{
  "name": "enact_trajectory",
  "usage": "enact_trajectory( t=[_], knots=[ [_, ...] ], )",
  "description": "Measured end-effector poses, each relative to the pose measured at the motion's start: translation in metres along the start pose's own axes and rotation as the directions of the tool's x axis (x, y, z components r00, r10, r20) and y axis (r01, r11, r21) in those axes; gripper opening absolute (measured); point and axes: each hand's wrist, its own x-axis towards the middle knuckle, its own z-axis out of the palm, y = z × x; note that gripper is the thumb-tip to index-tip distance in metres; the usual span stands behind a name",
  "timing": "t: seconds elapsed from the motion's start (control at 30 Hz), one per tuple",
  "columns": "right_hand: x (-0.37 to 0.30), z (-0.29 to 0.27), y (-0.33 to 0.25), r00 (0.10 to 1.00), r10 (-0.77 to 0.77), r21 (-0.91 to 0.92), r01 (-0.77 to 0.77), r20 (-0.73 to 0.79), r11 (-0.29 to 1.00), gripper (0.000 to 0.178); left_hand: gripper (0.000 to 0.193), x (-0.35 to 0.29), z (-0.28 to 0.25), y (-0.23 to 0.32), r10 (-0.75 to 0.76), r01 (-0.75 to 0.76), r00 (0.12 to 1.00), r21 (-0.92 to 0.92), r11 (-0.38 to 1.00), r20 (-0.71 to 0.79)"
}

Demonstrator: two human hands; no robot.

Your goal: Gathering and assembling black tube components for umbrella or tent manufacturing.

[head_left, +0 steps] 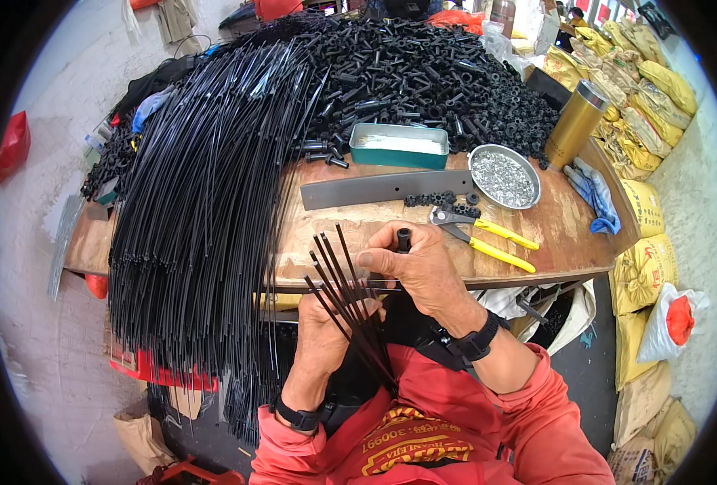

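Note:
My left hand is closed around several thin black rods that fan upward in front of my red top. My right hand is closed too, with a short black plastic tube sticking up between thumb and fingers. Both hands meet just before the table's front edge. A thin, pale line, perhaps a wire or pin, runs between them; what it is I cannot make out. Beyond my right hand lie cutting pliers with yellow handles, jaws apart, beside several small black knobbed parts.
A large bundle of black rods hangs over the table's left front edge. Behind stand a heap of black plastic parts, a green tin, a metal bar, a round dish of small shiny pieces and a golden flask. Yellow sacks line the right.

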Motion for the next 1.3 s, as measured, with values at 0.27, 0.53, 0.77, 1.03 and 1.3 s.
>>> enact_trajectory(
  t=[0.27, 0.53, 0.77, 1.03, 1.3],
  knots=[
    [0.0, 0.0, -0.003, 0.999, 0.043, 0.008, -0.043, 0.011, 0.999, 0.019, 0.007, 0.0, 0.001, -0.002, -0.002, 0.001, 0.999, -0.012, 1.0, -0.04],
    [0.0, 0.0, -0.005, 0.999, 0.029, -0.031, -0.027, 0.04, 0.999, 0.019, 0.007, -0.001, 0.001, -0.002, -0.006, 0.007, 0.999, 0.02, 1.0, -0.05],
    [-0.001, -0.008, -0.016, 0.97, -0.136, -0.156, 0.169, 0.201, 0.973, 0.019, 0.007, -0.007, 0.005, -0.001, 0.002, 0.002, 0.999, 0.082, 0.997, -0.048],
    [-0.015, -0.008, -0.026, 0.985, -0.011, -0.13, 0.034, 0.17, 0.991, 0.02, 0.01, -0.012, 0.01, 0.006, 0.066, -0.06, 0.998, 0.242, 0.968, -0.018],
    [-0.051, -0.011, -0.005, 0.988, -0.151, -0.215, 0.154, 0.031, 0.964, 0.041, 0.016, -0.012, 0.008, -0.002, 0.146, -0.121, 0.987, 0.285, 0.951, -0.068]
  ],
)
